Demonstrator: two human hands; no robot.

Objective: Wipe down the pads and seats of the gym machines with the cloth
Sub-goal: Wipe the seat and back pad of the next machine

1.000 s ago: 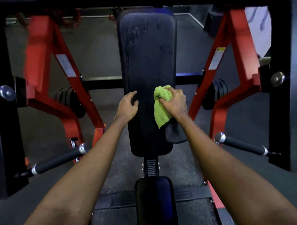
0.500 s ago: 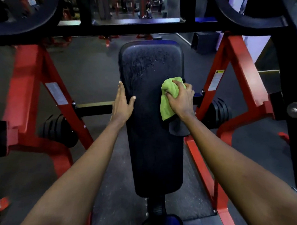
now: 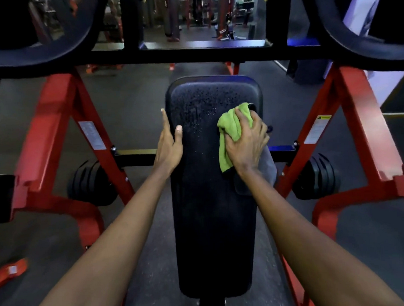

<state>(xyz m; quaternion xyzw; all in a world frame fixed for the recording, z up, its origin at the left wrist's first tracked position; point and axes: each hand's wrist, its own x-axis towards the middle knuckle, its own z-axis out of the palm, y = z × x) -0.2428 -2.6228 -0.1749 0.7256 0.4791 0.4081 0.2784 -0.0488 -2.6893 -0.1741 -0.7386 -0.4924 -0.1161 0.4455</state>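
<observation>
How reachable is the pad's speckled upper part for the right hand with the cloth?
Probably yes: the right hand grips the green cloth on the back pad just below it; nothing lies between.

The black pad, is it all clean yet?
Not yet. The lower half of the black pad shows no droplets. The right hand presses the green cloth near its upper right edge; the left hand rests on the left edge. Droplets speckle the top, so that is left.

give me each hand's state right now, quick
left hand: open, straight fingers resting against the back pad at its left edge.
right hand: grips the green cloth, pressing it on the pad.
</observation>
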